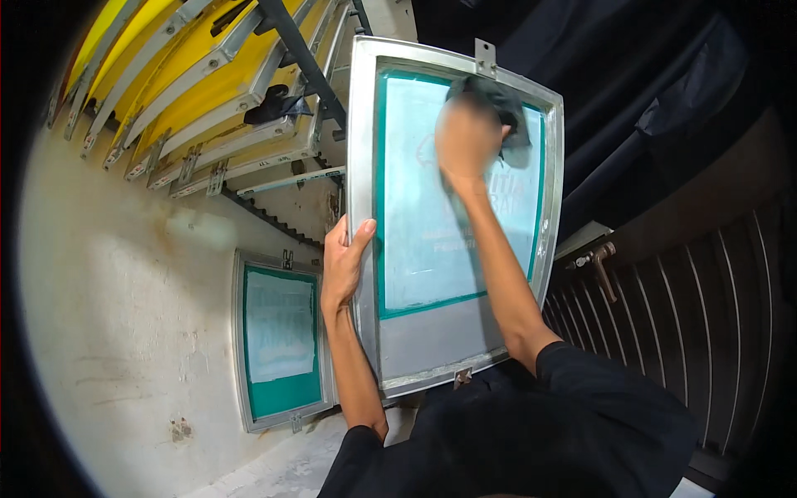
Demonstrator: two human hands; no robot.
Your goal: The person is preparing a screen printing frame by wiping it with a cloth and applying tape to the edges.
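A silk-screen printing frame with a metal rim stands tilted in front of me. Its mesh is pale blue inside a green border, with faint printed marks in the middle. My left hand grips the frame's left edge, thumb on the front side. My right hand presses a dark cloth against the upper part of the mesh. Its fingers are blurred, but they are closed on the cloth. Small metal brackets sit on the frame's top and bottom edges.
A second screen frame leans against the pale wall at left. Several yellow-meshed screens hang in a rack at upper left, with a dark cloth over one. Black sheeting hangs behind; a tap sticks out at right by dark ribbed panelling.
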